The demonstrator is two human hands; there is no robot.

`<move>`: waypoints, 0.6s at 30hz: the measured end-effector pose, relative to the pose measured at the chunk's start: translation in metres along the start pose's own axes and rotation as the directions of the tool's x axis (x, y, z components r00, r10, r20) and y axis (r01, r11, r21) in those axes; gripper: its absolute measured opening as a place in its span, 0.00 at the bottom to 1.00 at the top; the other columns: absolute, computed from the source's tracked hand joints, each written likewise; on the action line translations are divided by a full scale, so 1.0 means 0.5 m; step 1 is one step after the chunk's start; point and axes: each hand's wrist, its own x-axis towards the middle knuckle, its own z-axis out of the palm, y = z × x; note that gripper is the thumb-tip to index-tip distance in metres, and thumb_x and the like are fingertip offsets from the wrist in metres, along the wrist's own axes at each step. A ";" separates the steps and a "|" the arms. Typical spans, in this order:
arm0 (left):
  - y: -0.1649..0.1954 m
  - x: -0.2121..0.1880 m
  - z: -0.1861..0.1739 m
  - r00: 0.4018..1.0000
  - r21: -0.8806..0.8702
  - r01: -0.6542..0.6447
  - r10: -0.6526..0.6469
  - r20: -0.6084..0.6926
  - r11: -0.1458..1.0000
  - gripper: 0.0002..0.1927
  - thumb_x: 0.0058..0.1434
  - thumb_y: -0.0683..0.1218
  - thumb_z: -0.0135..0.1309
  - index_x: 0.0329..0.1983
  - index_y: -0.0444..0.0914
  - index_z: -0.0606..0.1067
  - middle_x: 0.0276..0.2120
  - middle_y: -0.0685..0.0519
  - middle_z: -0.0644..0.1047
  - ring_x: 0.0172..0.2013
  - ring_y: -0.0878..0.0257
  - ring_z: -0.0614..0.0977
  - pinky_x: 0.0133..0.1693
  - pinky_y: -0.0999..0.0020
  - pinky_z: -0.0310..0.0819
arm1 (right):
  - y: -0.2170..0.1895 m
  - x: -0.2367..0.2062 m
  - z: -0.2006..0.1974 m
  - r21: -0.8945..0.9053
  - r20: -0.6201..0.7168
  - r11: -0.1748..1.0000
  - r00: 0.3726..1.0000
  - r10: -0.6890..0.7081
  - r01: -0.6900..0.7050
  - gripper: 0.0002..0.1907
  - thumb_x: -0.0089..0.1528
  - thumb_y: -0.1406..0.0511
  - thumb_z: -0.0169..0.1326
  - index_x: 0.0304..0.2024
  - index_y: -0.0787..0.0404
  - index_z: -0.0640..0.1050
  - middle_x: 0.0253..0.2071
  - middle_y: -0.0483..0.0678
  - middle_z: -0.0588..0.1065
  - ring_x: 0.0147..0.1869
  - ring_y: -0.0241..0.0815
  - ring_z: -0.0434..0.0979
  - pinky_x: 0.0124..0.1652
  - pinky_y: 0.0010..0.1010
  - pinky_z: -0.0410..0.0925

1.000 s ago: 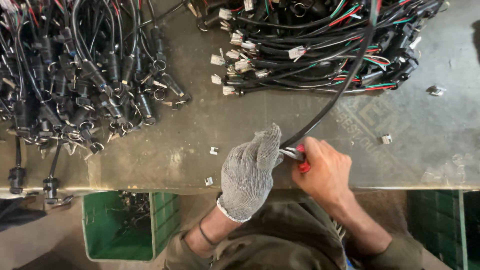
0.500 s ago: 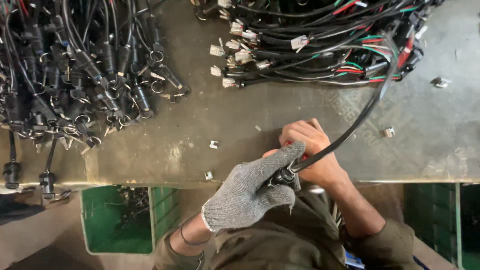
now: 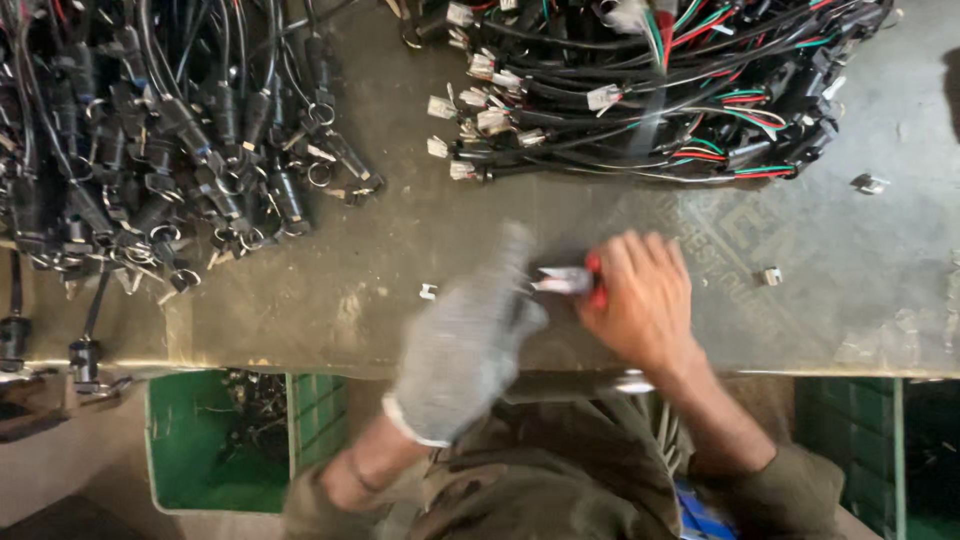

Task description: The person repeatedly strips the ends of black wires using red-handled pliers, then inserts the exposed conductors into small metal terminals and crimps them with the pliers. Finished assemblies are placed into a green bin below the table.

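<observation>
The left hand [image 3: 468, 338], in a grey knitted work glove, and the bare right hand [image 3: 645, 298] sit close together near the front edge of the worn grey-green metal workbench [image 3: 400, 250]. Between them lies a small red-handled cutting tool with pale metal jaws [image 3: 572, 279]. The right hand is curled around its red grips, and the gloved fingertips [image 3: 518, 250] reach in from the left toward the tool's metal end. Motion blur smears both hands, so I cannot tell whether the gloved hand is pinching anything or merely resting beside the tool tip; it may be holding a wire end there.

The tool lies roughly left to right, handles toward the right hand and tip toward the glove, so the right hand has it and the left is just beside it.

Beyond the hands, toward the far right of the bench, lies a bundle of black wiring looms with red and green leads and white plastic connectors [image 3: 650, 100], well apart from both hands and nearer the right one. To the far left is a heap of black cables with ring terminals [image 3: 170, 150]. Small white plastic offcuts [image 3: 428, 292] dot the bench. Below the bench edge stands a green plastic crate [image 3: 200, 440].
</observation>
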 end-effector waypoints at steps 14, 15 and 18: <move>-0.099 0.038 -0.046 0.952 0.112 -0.105 0.133 -0.276 0.988 0.32 0.67 0.56 0.62 0.70 0.42 0.67 0.62 0.45 0.74 0.61 0.47 0.76 0.66 0.52 0.67 | 0.230 0.262 -0.143 -0.261 -0.218 0.891 0.877 -0.429 0.371 0.11 0.68 0.56 0.65 0.42 0.56 0.80 0.43 0.48 0.77 0.50 0.50 0.76 0.55 0.44 0.65; -0.086 0.039 -0.017 0.952 0.107 -0.133 0.157 -0.263 0.985 0.33 0.64 0.55 0.62 0.69 0.38 0.68 0.60 0.42 0.74 0.59 0.44 0.75 0.63 0.50 0.65 | 0.248 0.275 -0.159 -0.129 -0.228 0.893 0.863 -0.450 0.432 0.11 0.70 0.56 0.62 0.41 0.55 0.80 0.42 0.48 0.78 0.49 0.50 0.77 0.52 0.42 0.66; -0.039 0.061 0.024 0.965 -0.044 -0.181 0.168 -0.202 0.983 0.32 0.63 0.54 0.61 0.68 0.37 0.70 0.59 0.43 0.75 0.60 0.44 0.75 0.63 0.50 0.65 | 0.288 0.297 -0.257 0.353 -0.324 0.866 0.914 -0.243 0.355 0.11 0.74 0.56 0.57 0.40 0.54 0.77 0.38 0.47 0.74 0.43 0.47 0.73 0.46 0.37 0.64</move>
